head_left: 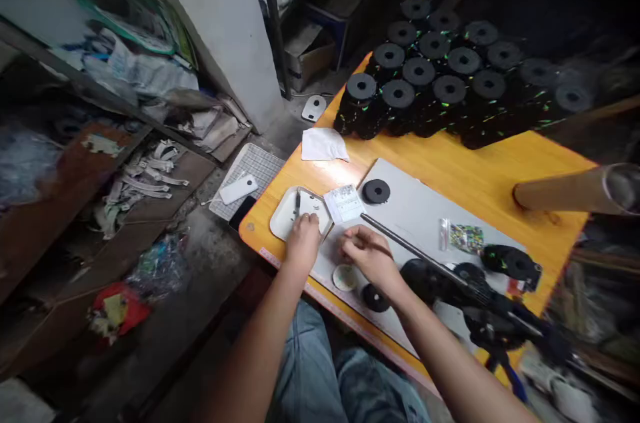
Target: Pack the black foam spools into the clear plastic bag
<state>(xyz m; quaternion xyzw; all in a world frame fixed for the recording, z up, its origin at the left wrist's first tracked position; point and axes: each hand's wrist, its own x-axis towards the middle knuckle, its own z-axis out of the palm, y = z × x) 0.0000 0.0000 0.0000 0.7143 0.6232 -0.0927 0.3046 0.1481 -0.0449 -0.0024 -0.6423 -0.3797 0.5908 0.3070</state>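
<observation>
My left hand (304, 236) reaches over the near edge of a white tray (278, 226), its fingertips bunched; anything between them is too small to make out. Inside the tray lie a dark pen-like tool (298, 200) and several tiny dark pieces. Curled with thumb and fingers together, my right hand (369, 251) is above a grey board (400, 186); whatever it pinches is hidden. Just below it sits a small round pale dish (345, 278), beside a black disc (375, 298). A printed paper slip (345, 203) lies between tray and board.
Black cylinders with flat round tops (417, 71) stand grouped at the table's back. A metal rod (415, 250) on a clamp stand crosses the board from the right. There are a bag of colourful bits (465, 238), another black disc (376, 191) and a cardboard tube (570, 191).
</observation>
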